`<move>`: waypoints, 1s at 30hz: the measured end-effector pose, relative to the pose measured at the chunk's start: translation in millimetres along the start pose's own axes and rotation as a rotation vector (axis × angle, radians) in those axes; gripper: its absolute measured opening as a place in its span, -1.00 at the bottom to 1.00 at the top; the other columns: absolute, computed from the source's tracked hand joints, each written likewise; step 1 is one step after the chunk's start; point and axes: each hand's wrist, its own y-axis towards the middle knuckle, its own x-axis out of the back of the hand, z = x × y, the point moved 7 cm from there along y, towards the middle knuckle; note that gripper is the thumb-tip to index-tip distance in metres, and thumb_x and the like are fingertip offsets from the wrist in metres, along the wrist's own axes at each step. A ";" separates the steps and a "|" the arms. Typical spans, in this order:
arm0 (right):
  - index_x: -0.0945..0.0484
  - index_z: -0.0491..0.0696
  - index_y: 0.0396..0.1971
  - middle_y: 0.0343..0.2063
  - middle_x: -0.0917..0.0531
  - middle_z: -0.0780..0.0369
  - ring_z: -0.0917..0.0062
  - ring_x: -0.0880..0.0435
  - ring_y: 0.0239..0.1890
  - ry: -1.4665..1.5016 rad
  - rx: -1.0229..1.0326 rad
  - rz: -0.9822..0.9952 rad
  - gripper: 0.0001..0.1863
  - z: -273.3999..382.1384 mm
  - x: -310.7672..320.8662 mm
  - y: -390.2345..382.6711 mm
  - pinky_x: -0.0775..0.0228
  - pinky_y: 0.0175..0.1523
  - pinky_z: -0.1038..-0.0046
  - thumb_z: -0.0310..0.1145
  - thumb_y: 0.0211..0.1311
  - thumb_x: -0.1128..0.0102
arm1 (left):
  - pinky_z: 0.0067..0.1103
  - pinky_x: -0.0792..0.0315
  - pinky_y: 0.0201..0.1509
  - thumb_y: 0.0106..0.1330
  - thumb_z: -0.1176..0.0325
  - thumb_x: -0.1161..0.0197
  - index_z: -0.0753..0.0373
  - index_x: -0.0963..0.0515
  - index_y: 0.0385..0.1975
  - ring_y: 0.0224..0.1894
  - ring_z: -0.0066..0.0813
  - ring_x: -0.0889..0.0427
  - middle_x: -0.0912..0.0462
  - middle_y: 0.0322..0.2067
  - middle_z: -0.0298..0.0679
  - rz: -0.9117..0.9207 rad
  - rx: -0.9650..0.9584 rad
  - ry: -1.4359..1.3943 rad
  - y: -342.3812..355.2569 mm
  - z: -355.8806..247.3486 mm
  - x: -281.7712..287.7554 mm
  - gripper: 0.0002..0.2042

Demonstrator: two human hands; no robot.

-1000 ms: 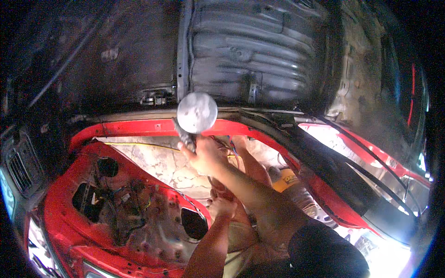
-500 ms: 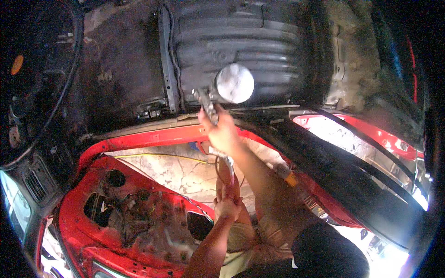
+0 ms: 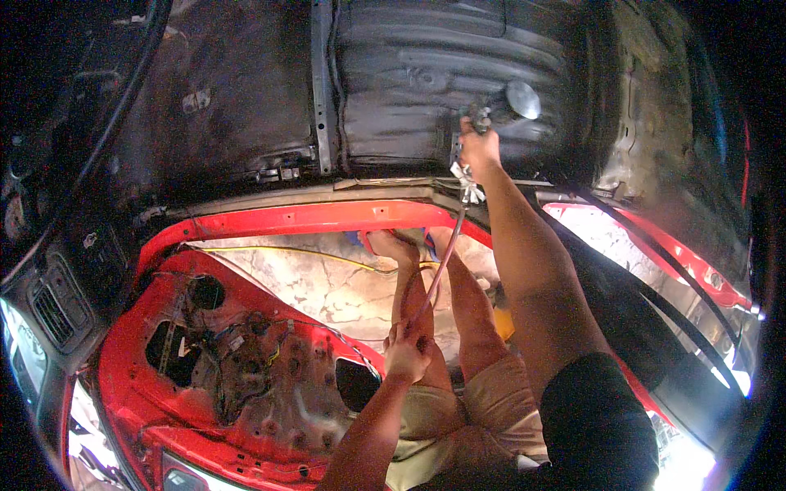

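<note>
My right hand [image 3: 480, 150] is wrapped round the grip of a spray gun [image 3: 477, 119] with a round, pale-topped cup [image 3: 522, 101]. The gun is above the ribbed, dark floor pan [image 3: 409, 123] of a car body. From the bottom of its grip, beside a whitish wrapping or fitting [image 3: 467, 183], a thin reddish hose [image 3: 448, 263] runs down to my left hand [image 3: 407, 352]. That hand is closed round the hose, low in front of my legs. Whether spray leaves the nozzle cannot be made out.
A red sill [image 3: 327, 216] crosses between me and the car floor. At lower left stands an open red door [image 3: 123, 360] with its inner panel bare. A yellow hose [image 3: 286, 250] lies on the cracked ground [image 3: 319, 282]. Dark straps [image 3: 655, 278] run along the right.
My right hand has carried the spray gun right and farther over the floor pan, and its cup now appears tilted. The hose has straightened out. My left hand has stayed nearly in place.
</note>
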 end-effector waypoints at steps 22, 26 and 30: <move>-0.51 0.02 -0.13 -0.46 -0.56 0.28 0.57 -0.36 -0.68 0.189 -0.075 -0.006 -0.77 21.5 50.4 52.1 -0.18 -0.61 0.46 -0.19 0.37 -0.24 | -0.05 -0.13 0.46 0.17 0.10 -0.27 0.22 -0.49 0.21 0.42 0.26 -0.14 -0.21 0.36 0.13 0.084 -0.127 -0.036 21.7 -5.8 23.7 -0.41; -0.53 0.00 -0.18 -0.48 -0.54 0.30 0.58 -0.38 -0.68 0.137 -0.142 0.049 -0.78 23.0 29.6 44.8 -0.20 -0.62 0.45 -0.18 0.36 -0.27 | -0.07 -0.12 0.47 0.16 0.12 -0.30 0.20 -0.50 0.20 0.43 0.24 -0.14 -0.25 0.34 0.15 0.073 -0.159 0.041 22.7 -7.4 26.0 -0.42; -0.56 0.03 -0.16 -0.43 -0.57 0.30 0.65 -0.35 -0.72 0.140 -0.091 0.162 -0.71 38.9 -1.9 22.8 -0.17 -0.64 0.48 -0.05 0.39 -0.22 | -0.10 -0.12 0.48 0.15 0.13 -0.31 0.19 -0.51 0.20 0.42 0.22 -0.14 -0.26 0.32 0.16 0.085 -0.118 0.055 23.5 -5.9 28.4 -0.42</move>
